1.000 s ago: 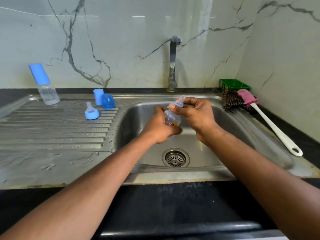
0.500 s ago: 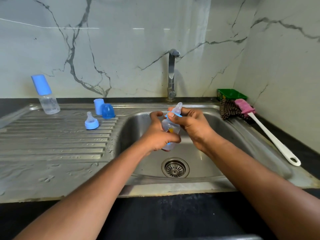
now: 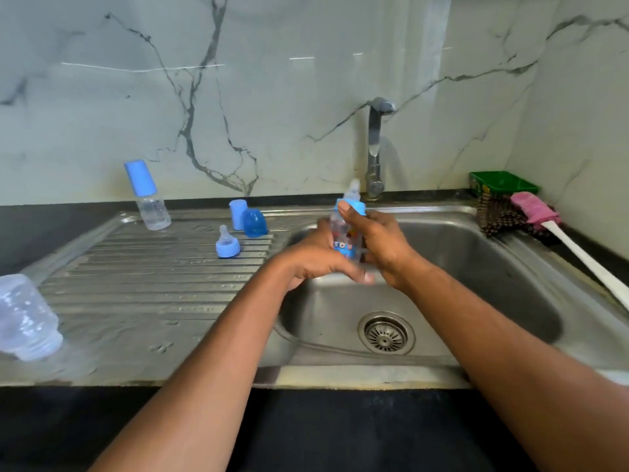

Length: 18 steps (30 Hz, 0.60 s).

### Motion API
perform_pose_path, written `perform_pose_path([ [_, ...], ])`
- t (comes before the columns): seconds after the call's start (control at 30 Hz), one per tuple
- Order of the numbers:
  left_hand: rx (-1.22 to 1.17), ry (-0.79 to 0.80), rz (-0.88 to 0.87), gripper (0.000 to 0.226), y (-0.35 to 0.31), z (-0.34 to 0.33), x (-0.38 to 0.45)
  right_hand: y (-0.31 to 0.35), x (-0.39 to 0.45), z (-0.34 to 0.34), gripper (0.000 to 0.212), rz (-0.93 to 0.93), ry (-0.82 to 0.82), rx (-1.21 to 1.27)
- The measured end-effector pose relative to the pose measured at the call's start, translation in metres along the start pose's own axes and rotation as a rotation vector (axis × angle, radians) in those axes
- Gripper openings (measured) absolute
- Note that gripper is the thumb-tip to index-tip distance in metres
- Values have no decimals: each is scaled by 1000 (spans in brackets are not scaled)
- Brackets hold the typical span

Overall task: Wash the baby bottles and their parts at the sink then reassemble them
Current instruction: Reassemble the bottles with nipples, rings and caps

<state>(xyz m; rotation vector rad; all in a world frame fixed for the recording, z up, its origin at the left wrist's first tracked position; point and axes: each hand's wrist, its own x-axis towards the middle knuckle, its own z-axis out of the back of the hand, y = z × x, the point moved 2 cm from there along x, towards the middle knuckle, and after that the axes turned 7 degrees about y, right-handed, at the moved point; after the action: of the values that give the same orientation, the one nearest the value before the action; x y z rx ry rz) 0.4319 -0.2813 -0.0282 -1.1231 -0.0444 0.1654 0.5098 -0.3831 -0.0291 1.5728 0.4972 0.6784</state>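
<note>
Head view: at frame center, above the sink (image 3: 476, 267), the left hand (image 3: 320, 260) wraps the printed bottle (image 3: 345, 238) low while the right hand (image 3: 381, 243) closes its grip by the blue collar (image 3: 354, 206), apparently to tighten it. Spare teat (image 3: 227, 242) and caps (image 3: 246, 218) wait left.

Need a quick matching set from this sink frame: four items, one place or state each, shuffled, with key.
Things:
1. printed bottle
2. capped bottle
3. loose teat
4. bottle brush

Places or states:
A. lies on the right rim of the sink, pink head toward the wall
B. stands upright at the back of the drainboard
C. held over the basin by the left hand and right hand
D. sits alone on the drainboard ridges, tip up

Pairs: 1-C, 2-B, 3-D, 4-A
</note>
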Motion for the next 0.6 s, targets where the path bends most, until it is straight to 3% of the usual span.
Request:
perform_pose_path([
  [0.07,161,-3,93,86,4,21,-3,-11,5,-1,48,65,-45,-207],
  [0.17,180,-386,126,47,17,56,-1,-20,1,3,55,139,-24,-674],
  [0.27,245,-699,120,22,29,68,-2,-24,-3,2,56,134,32,-733],
  [0.4,485,-759,147,32,35,64,7,-29,-1,2,62,151,52,-732],
  [0.6,960,-644,471,59,54,89,39,-33,10,12,68,119,49,-797],
])
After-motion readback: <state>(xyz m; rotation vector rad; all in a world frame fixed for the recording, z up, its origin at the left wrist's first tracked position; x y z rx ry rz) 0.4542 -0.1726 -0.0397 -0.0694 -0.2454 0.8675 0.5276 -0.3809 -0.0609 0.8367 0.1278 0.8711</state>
